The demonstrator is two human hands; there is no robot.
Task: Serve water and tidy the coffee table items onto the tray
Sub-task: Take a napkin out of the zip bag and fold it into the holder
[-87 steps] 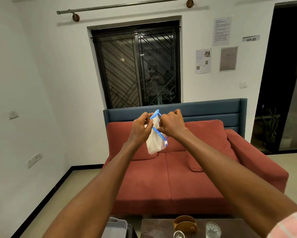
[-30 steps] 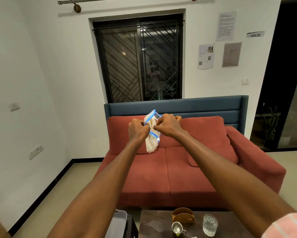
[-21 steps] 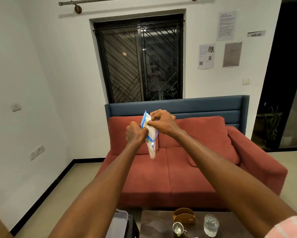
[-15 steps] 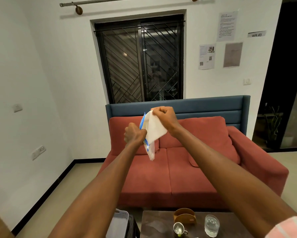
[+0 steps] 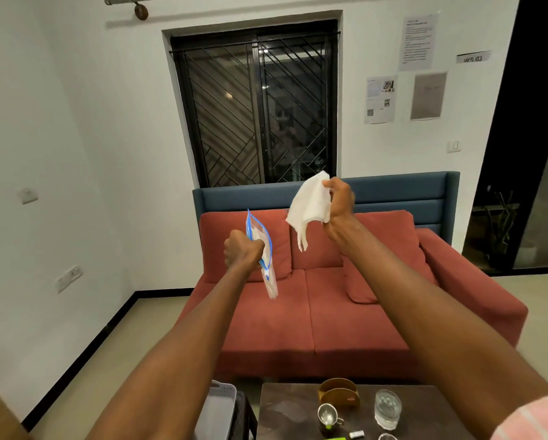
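Observation:
Both arms are raised in front of the sofa. My left hand (image 5: 242, 250) grips a clear zip bag with a blue seal (image 5: 264, 249), which hangs down from the fist. My right hand (image 5: 339, 201) pinches a white tissue (image 5: 309, 206) held up and to the right of the bag, fully out of it. Low in the frame stands the dark coffee table (image 5: 285, 411) with a glass of water (image 5: 387, 412), a small steel cup (image 5: 328, 416) and a wooden napkin holder (image 5: 338, 392). A grey tray (image 5: 217, 411) sits on a stool left of the table.
A red sofa (image 5: 345, 312) with a blue backrest stands just beyond the table. A small object (image 5: 356, 434) lies at the table's near edge. A barred window is behind the sofa and a dark doorway is at the right.
My right hand has pulled the white tissue out of the zip bag and lifted it up and right. My left hand has lowered a little with the bag.

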